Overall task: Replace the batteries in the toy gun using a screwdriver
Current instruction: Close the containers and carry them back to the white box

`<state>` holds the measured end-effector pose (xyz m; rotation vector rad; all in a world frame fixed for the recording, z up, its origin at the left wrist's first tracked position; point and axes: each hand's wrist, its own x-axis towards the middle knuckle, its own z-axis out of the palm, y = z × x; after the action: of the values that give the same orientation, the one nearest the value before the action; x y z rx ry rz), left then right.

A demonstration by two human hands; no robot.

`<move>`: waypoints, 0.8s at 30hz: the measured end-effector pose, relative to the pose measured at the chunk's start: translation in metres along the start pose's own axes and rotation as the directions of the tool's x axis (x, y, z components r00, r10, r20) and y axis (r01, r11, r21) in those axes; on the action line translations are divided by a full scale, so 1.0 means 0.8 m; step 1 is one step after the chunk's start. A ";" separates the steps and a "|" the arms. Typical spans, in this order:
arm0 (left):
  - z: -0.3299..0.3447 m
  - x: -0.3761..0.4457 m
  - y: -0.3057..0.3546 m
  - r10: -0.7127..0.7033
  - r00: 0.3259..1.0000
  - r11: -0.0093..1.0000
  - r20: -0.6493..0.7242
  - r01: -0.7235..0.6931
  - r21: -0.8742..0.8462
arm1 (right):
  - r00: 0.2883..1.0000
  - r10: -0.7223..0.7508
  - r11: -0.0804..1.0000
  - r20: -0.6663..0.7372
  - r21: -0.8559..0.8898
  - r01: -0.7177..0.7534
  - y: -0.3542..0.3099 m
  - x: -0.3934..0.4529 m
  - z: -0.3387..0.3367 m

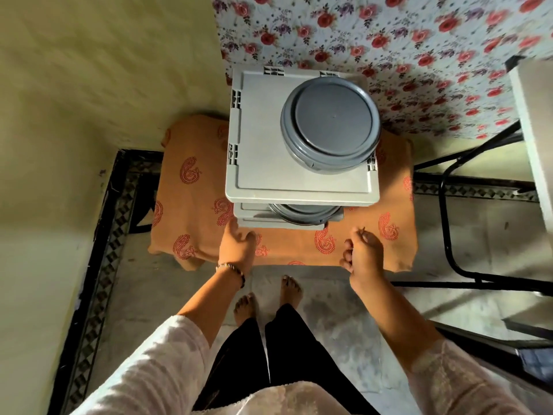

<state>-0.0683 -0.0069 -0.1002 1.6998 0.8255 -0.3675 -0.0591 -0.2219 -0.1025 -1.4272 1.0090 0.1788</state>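
Here the left hand, fingers loosely spread, touches the grey plastic shelf rack; beside it, the right hand is clenched, its contents unclear.

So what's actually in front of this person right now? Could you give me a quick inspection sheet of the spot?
Surface: low stand under an orange paisley cloth.
Job's things: nothing seen; no toy gun, screwdriver or batteries.
Clutter: grey tiered rack with a round grey lidded container on top, another on the shelf below.
Hands: left hand open, reaching towards the rack's lower shelf; right hand loosely curled, apparently empty.
Cables: nothing seen.
Surroundings: floral wall covering, black metal frame, tiled floor.
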 end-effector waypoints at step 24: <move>-0.053 -0.046 0.039 0.303 0.873 0.390 0.381 -0.479 0.787 | 0.765 -0.544 0.528 0.344 -0.568 0.631 -0.101 -0.070 0.243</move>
<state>-0.0798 0.0177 -0.0419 2.7001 -0.0218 -0.6632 0.0509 -0.0447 -0.0398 -2.3176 0.2735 0.1194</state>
